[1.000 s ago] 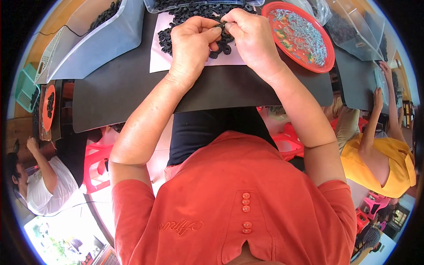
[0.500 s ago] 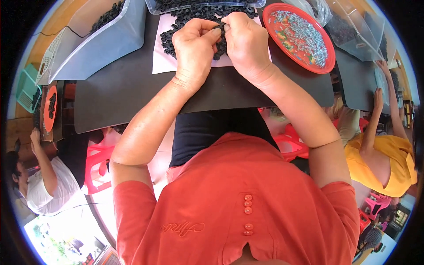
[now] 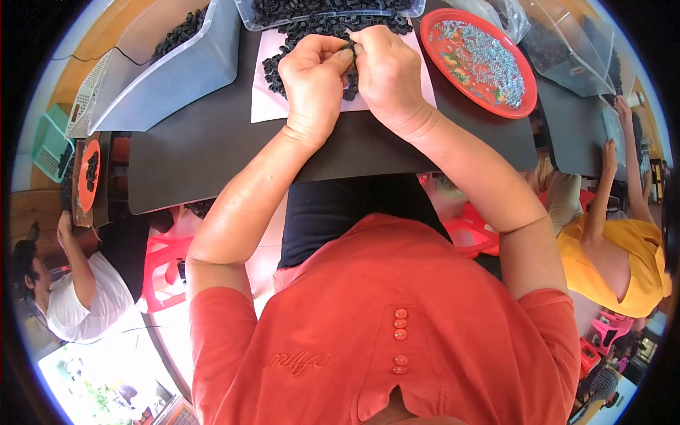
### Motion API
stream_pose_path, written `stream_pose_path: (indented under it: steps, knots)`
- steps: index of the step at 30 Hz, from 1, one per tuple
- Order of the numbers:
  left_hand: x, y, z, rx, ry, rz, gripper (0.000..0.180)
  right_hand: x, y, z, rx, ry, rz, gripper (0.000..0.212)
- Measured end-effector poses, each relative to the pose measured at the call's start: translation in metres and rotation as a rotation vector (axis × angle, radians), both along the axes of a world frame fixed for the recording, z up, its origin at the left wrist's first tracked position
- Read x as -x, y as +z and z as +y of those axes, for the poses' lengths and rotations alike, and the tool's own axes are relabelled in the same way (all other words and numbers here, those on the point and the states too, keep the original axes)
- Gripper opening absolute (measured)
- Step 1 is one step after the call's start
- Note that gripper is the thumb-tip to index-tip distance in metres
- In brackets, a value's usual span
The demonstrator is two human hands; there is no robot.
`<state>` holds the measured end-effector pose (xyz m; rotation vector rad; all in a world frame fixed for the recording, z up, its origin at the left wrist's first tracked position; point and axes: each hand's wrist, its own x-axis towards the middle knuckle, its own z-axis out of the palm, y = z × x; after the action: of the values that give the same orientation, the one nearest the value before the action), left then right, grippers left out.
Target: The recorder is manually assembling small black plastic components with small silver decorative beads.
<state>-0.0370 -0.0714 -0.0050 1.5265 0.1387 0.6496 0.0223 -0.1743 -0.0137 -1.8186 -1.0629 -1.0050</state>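
Note:
Over the pile of small black parts [image 3: 275, 79], my two hands meet with their fingertips almost together. My left hand [image 3: 313, 81] is closed, its thumb and forefinger pinching a small black part [image 3: 350, 47]. Against the same part, my right hand [image 3: 391, 79] is closed too, with thumb and forefinger pressed together. What the right fingertips hold, if anything, is too small and hidden to make out. Under the pile lies a pale pink sheet [image 3: 270, 110] on the dark table [image 3: 212, 159].
To the right is a red plate [image 3: 453, 92] of small silvery pieces. A clear tray [image 3: 329, 15] of black parts stands beyond my hands. A large grey bin [image 3: 170, 88] sits left, a clear bin [image 3: 574, 67] far right. Other people work at both sides.
My right hand has turned slightly and its fingertips have come nearer the left ones. The whole view has shifted a little; the pinched part stays between my hands.

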Motion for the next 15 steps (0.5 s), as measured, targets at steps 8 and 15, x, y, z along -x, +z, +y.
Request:
stream_pose_path:
  steps: [8,15]
  knots:
    - [-0.006,0.006,0.015,0.3,-0.227,0.045,0.017,-0.008,0.01,-0.013,0.01,0.082,0.088,0.034]
    - [-0.004,0.013,0.013,0.17,-0.256,0.142,0.013,-0.021,0.012,-0.015,0.113,-0.02,-0.236,0.026]
